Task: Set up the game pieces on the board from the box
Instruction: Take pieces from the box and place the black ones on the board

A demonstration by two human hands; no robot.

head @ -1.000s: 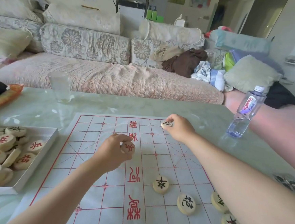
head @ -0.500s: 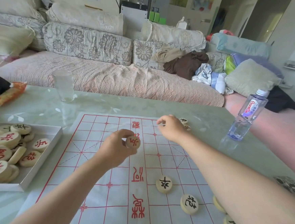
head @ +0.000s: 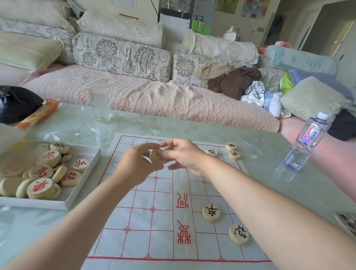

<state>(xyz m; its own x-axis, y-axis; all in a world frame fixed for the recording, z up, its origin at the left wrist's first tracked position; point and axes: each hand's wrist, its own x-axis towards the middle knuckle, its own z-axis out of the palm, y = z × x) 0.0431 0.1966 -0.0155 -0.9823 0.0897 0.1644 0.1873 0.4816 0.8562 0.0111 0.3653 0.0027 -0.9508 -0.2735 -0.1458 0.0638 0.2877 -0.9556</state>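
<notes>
1. The left hand (head: 136,167) pinches a round pale wooden disc with a red character (head: 156,156) in a narrow grip. It holds the disc above the far middle of the white paper board with red grid lines (head: 161,229).
2. The right hand (head: 186,156) meets the disc from the right, fingers loosely curved. Whether its grip has hold, I cannot tell.
3. If the left lets go too soon, the disc could drop and roll across the glossy green desk (head: 263,154).
4. The right forearm hangs over two black-marked discs (head: 210,212) at the near right. If lowered, it could sweep them off their points.
5. Most discs lie heaped in the shallow white box (head: 18,202) at the left.

The table (head: 194,129) carries board (head: 161,229), box (head: 18,202), glass (head: 100,104), bottle (head: 306,142), black bag (head: 13,103).
</notes>
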